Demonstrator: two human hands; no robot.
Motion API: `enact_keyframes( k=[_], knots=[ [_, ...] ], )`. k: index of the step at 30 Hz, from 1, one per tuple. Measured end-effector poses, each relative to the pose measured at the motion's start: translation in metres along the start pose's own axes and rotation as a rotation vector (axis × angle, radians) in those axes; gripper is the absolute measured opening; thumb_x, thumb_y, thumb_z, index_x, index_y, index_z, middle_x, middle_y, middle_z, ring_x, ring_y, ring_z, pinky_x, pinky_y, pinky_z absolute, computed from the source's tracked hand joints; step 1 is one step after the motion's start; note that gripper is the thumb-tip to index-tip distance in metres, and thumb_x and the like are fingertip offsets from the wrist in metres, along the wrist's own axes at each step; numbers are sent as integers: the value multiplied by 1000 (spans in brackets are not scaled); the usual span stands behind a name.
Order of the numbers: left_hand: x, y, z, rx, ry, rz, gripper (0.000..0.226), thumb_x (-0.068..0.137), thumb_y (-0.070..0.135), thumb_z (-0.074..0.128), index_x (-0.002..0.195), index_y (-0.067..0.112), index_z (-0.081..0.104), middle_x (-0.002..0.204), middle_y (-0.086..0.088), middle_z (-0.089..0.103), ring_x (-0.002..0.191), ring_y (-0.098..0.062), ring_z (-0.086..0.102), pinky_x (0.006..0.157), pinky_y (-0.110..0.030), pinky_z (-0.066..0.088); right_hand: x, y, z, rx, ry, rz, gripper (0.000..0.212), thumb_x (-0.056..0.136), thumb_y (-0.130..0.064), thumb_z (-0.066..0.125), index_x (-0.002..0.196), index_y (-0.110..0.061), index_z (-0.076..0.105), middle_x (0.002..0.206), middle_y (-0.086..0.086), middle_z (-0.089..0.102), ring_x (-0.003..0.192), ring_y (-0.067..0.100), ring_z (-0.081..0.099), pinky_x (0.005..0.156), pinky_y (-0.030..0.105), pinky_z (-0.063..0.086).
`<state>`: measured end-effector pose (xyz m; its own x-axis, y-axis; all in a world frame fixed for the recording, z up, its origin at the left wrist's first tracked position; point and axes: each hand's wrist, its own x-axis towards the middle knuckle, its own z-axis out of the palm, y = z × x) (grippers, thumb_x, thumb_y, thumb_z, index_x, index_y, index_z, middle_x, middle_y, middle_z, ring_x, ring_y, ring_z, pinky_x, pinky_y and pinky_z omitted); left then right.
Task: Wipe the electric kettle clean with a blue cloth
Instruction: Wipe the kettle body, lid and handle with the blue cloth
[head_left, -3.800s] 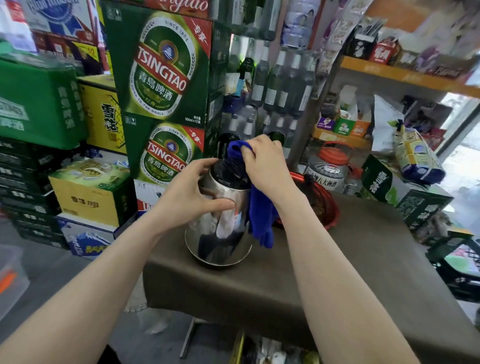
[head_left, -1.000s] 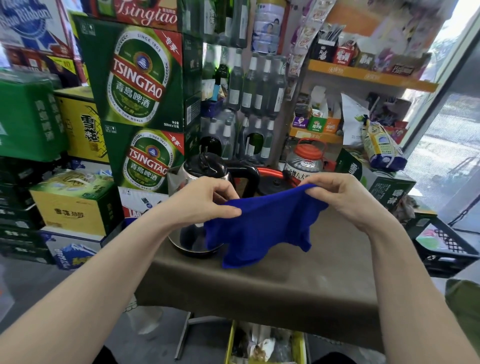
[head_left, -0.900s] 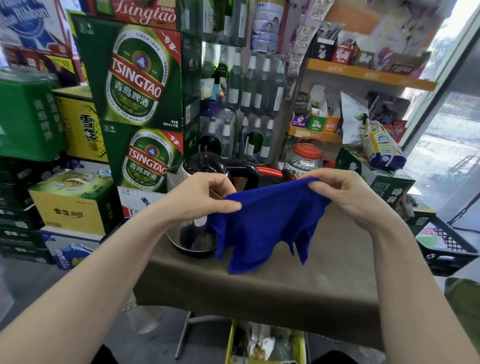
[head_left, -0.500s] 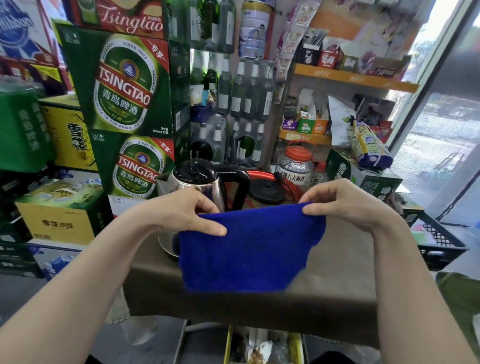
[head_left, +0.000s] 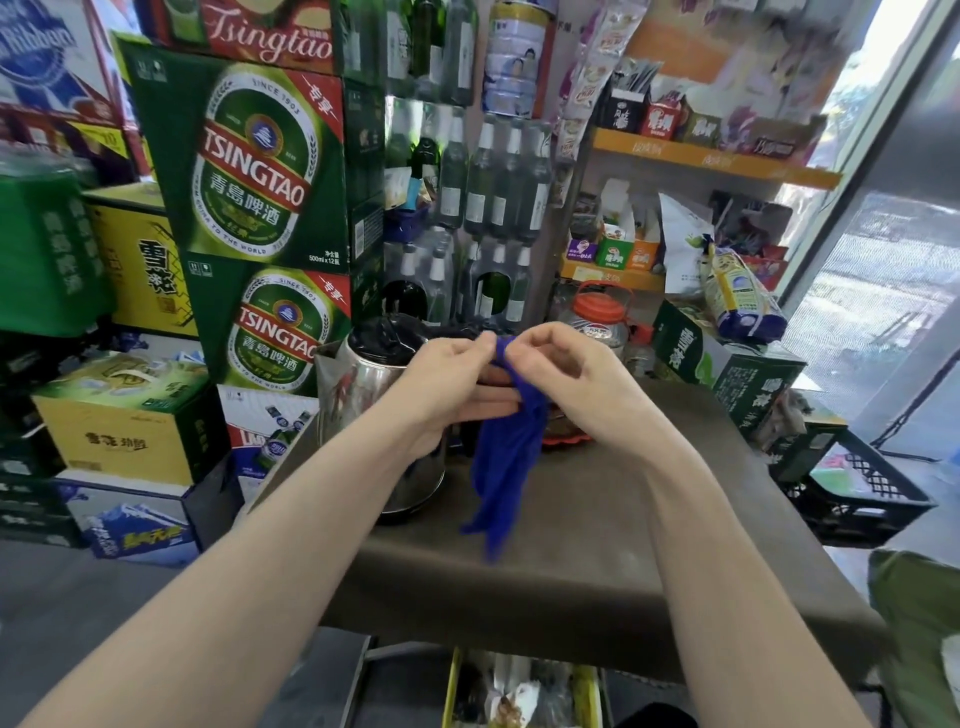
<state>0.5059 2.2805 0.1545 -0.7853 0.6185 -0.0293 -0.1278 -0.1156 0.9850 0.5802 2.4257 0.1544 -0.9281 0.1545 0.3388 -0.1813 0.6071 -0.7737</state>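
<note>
Head view recorded both bare forearms extended over a table (head_left: 597, 561) covered in dark brown material. The left hand (head_left: 447, 382) and right hand (head_left: 566, 374) were raised together above the table, fingertips meeting at the top edge of the blue cloth (head_left: 506, 467). Each hand was pinched closed on that edge, thumb against forefinger, the remaining fingers of the left hand lying flat against the cloth's upper part. The cloth hung down from the pinch in a narrow, gathered fold, its lower end close above the tabletop; whether it touched the surface could not be determined.

The electric kettle (head_left: 374, 395) stood upright on the table at its far left corner, just behind and left of the left hand. Its body was polished steel with a black lid; the left wrist and forearm covered part of its right side, and its base showed beneath the forearm. Neither hand was seen in contact with it, and the cloth hung just to its right, apart from it.

Behind the kettle stood stacked green Tsingtao beer cartons (head_left: 249, 171). A rack of glass bottles (head_left: 493, 176) stood beyond the table. A clear jar with a red lid (head_left: 597, 317) sat at the far edge, just beyond the right hand. A black plastic crate (head_left: 857, 488) rested on the floor to the right.
</note>
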Motion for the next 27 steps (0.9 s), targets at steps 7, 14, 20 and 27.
enact_keyframes(
  k=[7,14,20,27],
  knots=[
    [0,-13,-27,489,117,310,42,85,11,70,125,16,59,104,-2,67,93,-13,67,78,-16,54,-1,5,-14,148,6,-8,20,92,4,62,102,-12,64,96,2,74,88,13,68,80,29,53],
    [-9,-24,-29,67,-311,-116,36,74,22,75,108,13,68,112,-3,73,107,-19,68,91,-34,53,3,-5,-26,395,-12,43,21,97,-1,57,102,-19,68,97,5,72,88,17,67,75,28,56],
    [-3,-33,-19,-161,-163,-178,24,95,24,56,118,18,62,116,-8,71,104,-22,68,86,-42,56,-8,30,-4,596,-53,478,46,97,-39,57,140,-25,46,120,7,70,106,28,71,83,47,60],
    [-7,-32,-32,222,-177,-222,69,77,13,78,136,9,42,115,-10,69,100,-22,70,78,-33,58,-23,42,10,607,77,372,30,92,-8,66,117,-24,65,113,15,70,93,23,70,73,34,60]
  ],
)
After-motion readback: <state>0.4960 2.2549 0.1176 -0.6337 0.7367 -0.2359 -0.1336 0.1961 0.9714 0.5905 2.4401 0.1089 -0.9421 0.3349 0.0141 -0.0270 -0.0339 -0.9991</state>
